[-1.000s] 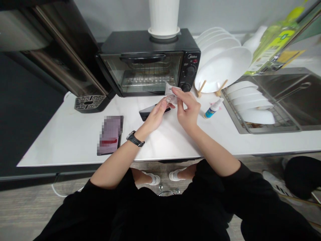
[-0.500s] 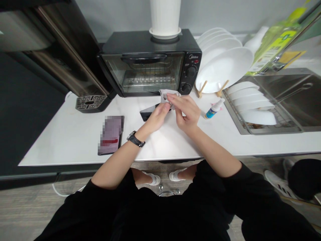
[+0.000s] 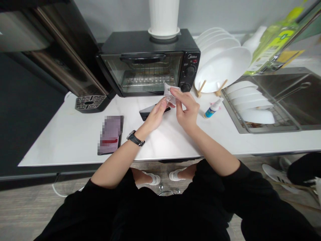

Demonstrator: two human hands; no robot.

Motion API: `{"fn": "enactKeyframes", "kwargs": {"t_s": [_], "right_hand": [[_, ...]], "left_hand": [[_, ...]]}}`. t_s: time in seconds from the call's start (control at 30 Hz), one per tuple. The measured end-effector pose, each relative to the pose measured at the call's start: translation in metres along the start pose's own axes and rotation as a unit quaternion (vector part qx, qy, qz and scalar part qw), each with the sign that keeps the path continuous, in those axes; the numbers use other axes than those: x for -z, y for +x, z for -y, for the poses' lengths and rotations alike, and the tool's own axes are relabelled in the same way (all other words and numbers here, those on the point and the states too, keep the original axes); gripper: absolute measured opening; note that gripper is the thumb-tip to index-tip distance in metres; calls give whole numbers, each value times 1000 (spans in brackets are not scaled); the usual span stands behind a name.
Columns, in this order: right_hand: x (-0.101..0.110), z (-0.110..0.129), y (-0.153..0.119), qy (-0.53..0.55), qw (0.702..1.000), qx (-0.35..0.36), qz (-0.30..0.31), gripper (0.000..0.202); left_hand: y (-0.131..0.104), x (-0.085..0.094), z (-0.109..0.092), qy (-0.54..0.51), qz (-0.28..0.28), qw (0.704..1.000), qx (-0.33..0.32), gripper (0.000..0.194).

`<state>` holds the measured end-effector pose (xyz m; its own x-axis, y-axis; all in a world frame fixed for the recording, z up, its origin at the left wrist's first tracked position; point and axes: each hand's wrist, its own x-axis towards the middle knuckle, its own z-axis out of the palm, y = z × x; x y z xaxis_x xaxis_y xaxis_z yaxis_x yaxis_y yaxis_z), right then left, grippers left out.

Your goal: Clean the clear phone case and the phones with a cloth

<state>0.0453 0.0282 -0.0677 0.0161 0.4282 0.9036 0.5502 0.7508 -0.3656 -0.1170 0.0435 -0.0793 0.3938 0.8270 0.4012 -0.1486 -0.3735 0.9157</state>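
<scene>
My left hand, with a black watch on its wrist, is closed on a small clear, shiny thing, mostly covered by fingers, whose kind I cannot make out. A thin pale grey cloth is pinched in my right hand, its corner standing up by the fingertips, close against the clear thing. Both hands are raised above the counter. Partly behind my left hand lies a flat dark object with a glossy top. To the right of my right hand stands a small spray bottle with a blue label and white top.
A toaster oven bears a white pot at the back. White plates stand in a wooden rack beside the sink. A coffee machine and a phone with a blurred screen are at left on the white counter.
My right hand has shifted slightly, and the cloth's corner now points up. The small clear thing shows more between my fingers. The spray bottle has not been moved.
</scene>
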Motion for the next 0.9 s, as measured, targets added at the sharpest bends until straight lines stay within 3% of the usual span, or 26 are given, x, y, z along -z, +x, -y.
{"fn": "enactKeyframes", "kwargs": {"t_s": [0.33,0.53,0.7,0.9], "right_hand": [[-4,-8,-4,-2,999,-35,2,44],[1,0,-3,32,998,41,20,46],[-1,0,-6,75,992,91,41,50],[-2,0,-4,70,994,72,47,50]], "left_hand": [[1,4,12,-20,10,1000,2,88],[-2,2,1,27,-1,1000,-10,83],[-5,1,-6,51,-7,998,19,89],[-4,0,-5,41,-19,999,20,89]]}}
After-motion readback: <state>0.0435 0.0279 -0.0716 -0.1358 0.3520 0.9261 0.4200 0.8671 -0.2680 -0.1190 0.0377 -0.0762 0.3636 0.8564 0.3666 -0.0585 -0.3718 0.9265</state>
